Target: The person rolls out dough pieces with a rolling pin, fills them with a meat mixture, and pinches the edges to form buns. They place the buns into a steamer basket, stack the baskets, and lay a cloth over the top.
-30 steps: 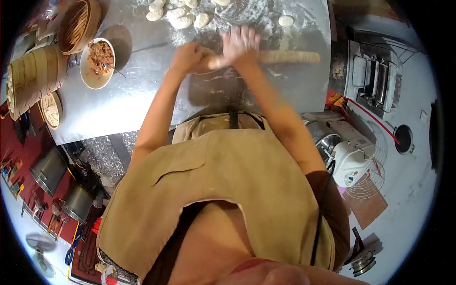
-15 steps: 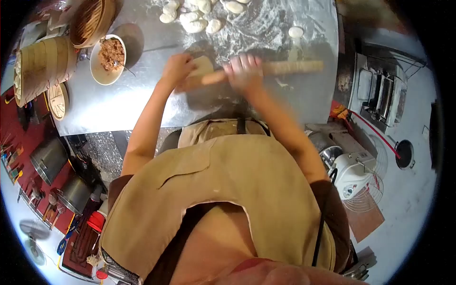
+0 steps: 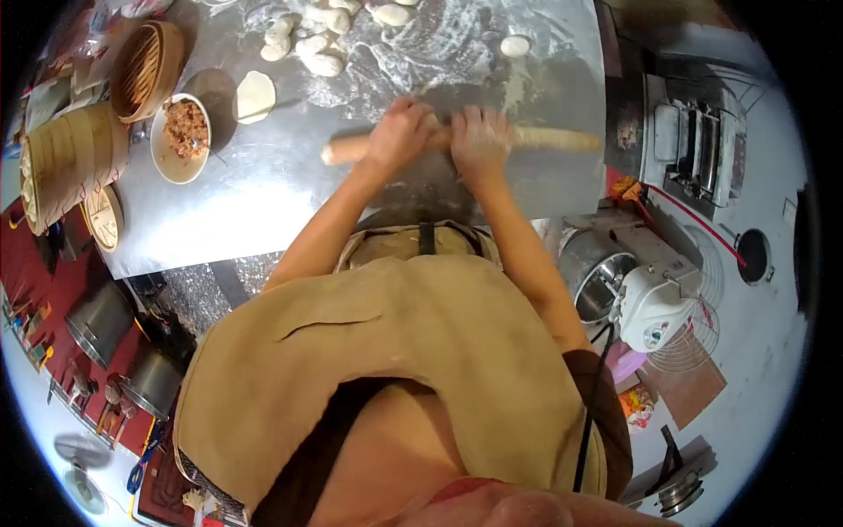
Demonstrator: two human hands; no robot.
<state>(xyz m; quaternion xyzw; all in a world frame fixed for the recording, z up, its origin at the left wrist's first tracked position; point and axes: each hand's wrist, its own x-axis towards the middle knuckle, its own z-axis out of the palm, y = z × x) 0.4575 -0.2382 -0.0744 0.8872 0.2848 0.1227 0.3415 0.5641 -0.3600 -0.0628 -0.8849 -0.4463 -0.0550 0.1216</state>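
Note:
A long wooden rolling pin [image 3: 555,139] lies crosswise near the front of the metal table. My left hand [image 3: 402,133] is closed on its left part and my right hand [image 3: 481,140], slightly blurred, on its middle. Whether dough lies beneath the pin is hidden. A flat round of dough [image 3: 255,97] rests to the left, beside a white bowl [image 3: 163,158] of ground filling [image 3: 186,128] with a utensil in it. Several small dough pieces [image 3: 321,63] sit on the floured back part, and a single one [image 3: 515,46] is farther right.
Bamboo steamers [image 3: 75,156] stand at the table's left edge, with an open steamer basket [image 3: 147,70] behind. The metal table [image 3: 193,230] ends close to my apron. A white mixer [image 3: 654,307] and a machine with rollers [image 3: 702,149] are at the right.
The flattened dough has gone from beside my left hand to a spot near the bowl. My left hand has moved right and taken hold of the pin. The view has shifted slightly.

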